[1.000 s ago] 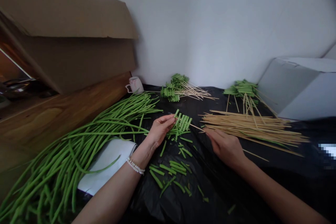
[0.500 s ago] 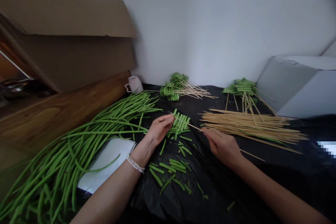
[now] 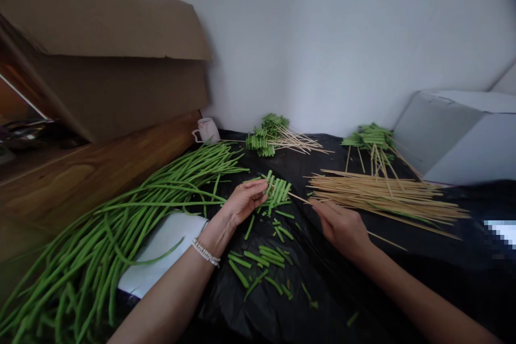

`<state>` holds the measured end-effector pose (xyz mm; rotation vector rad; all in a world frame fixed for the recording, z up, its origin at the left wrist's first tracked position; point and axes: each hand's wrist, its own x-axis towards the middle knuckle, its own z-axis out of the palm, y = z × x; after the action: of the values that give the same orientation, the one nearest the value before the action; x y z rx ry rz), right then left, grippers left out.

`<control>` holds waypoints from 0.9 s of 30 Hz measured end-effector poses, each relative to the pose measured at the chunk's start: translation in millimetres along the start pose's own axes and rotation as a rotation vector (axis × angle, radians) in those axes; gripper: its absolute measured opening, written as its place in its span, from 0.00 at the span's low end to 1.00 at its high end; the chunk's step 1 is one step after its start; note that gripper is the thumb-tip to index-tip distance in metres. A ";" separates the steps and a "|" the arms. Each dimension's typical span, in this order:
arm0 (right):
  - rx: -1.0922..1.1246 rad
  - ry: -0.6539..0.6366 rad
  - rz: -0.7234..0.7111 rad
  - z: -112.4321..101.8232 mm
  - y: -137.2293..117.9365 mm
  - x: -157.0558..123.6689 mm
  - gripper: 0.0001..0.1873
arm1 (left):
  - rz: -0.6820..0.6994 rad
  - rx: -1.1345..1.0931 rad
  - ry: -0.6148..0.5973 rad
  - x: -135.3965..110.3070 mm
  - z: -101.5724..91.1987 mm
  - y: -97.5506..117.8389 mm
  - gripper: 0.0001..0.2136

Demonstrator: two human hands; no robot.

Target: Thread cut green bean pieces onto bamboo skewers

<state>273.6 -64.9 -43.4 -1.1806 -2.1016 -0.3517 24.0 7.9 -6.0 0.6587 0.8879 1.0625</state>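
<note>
While the left hand (image 3: 242,201) pinches the row of cut bean pieces (image 3: 278,191) between thumb and fingertips, the right hand (image 3: 342,226) is closed on the bare end of the skewer (image 3: 299,197) that passes through them. The skewer lies between both hands, and its long axis goes from the right hand up and to the left, into the pieces. The row sits just beyond the left fingertips, so the left hand is the nearer one. Loose pieces (image 3: 260,258) lie on the black sheet (image 3: 322,290) just below the left hand, and the pile of bare skewers (image 3: 382,193) is near the right hand.

The right hand (image 3: 342,226) covers the middle of the skewer (image 3: 300,198).
</note>
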 end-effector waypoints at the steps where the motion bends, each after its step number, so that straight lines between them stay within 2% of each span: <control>1: -0.003 -0.002 0.003 0.0 -0.4 0.0 0.18 | -0.003 0.003 -0.002 0.0 0.1 0.1 0.09; 10: -0.008 -0.011 0.011 1.5 -0.7 -2.6 0.20 | 0.010 0.015 -0.063 -4.1 1.9 0.1 0.10; 15: -0.019 0.007 -0.012 1.8 -1.5 0.6 0.17 | 0.074 0.110 -0.037 -3.8 2.5 2.1 0.14; 18: -0.040 0.007 -0.009 1.8 0.5 2.3 0.16 | 0.200 0.353 -0.036 -2.6 -0.8 8.6 0.16; 22: -0.056 0.032 0.022 0.7 5.7 2.0 0.16 | 0.367 0.905 -0.088 -3.4 -16.2 24.0 0.14; 24: -0.057 0.049 0.028 -0.1 7.3 2.0 0.16 | 0.280 1.110 -0.183 -5.0 -26.0 31.3 0.17; 27: -0.052 0.053 0.023 -0.6 7.8 2.5 0.16 | 0.144 1.287 -0.316 -6.5 -37.4 37.9 0.19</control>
<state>279.5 -59.2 -42.0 -1.2117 -2.0428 -0.4247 -26.9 17.0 8.2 1.9130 1.1988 0.3581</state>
